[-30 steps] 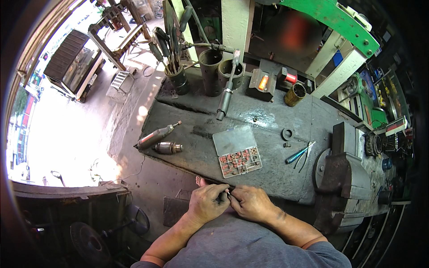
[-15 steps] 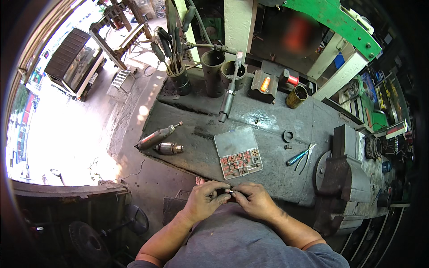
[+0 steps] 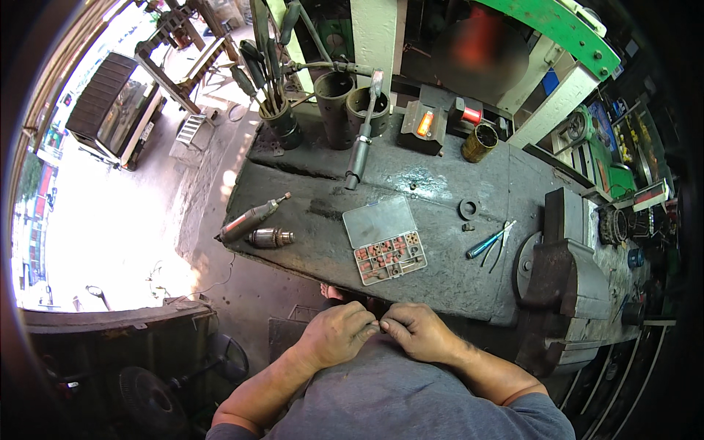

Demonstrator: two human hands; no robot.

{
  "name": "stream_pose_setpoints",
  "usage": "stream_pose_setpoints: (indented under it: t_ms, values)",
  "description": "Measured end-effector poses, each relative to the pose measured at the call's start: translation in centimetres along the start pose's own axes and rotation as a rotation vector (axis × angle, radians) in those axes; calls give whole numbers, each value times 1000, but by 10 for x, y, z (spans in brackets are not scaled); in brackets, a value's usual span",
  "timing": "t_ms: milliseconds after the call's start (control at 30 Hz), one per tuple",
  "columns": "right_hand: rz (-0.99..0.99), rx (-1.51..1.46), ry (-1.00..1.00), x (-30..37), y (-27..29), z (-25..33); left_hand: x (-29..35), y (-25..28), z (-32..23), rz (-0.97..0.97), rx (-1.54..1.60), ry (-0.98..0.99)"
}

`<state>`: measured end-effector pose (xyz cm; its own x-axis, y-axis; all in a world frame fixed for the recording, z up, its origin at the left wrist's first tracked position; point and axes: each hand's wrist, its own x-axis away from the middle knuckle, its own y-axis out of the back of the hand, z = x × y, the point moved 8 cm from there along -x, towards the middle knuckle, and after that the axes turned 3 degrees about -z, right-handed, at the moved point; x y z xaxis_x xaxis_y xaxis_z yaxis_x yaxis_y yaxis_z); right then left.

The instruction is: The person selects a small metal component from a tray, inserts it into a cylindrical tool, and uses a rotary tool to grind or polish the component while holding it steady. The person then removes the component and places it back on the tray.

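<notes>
My left hand and my right hand meet in front of my shirt, just off the bench's near edge. Both are closed, thumbs and fingertips pinched together around something tiny and mostly hidden. Beyond them on the bench lies a clear plastic compartment box, its lid folded back. Small reddish and brown parts fill many of its compartments. To the left rest a die grinder with a small pinkish tip and a motor armature. On the right are a dark ring and a blue-handled plier-like tool.
A large bench vise takes up the right side of the workbench. Toward the back stand a can of tools, metal cylinders, an air ratchet-like tool, a metal block and a rusty tin.
My hands stay together, the left fingers now curled closer over the pinch. The small light-coloured bit that showed between the fingertips is now mostly covered. The view has shifted slightly.
</notes>
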<state>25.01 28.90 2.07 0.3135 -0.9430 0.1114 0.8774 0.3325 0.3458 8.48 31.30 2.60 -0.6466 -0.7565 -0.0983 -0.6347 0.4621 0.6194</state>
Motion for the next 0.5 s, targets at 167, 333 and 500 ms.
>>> stream_pose_setpoints:
  t_ms: [167,333,500]
  values:
    - [-114,199,244,3,6,15,3,-18,26,116,359,242]
    - [-129,313,271,0,6,9,-1,-18,29,69,418,366]
    - [-40,164,104,-4,-1,-10,-12,-10,7,54,159,181]
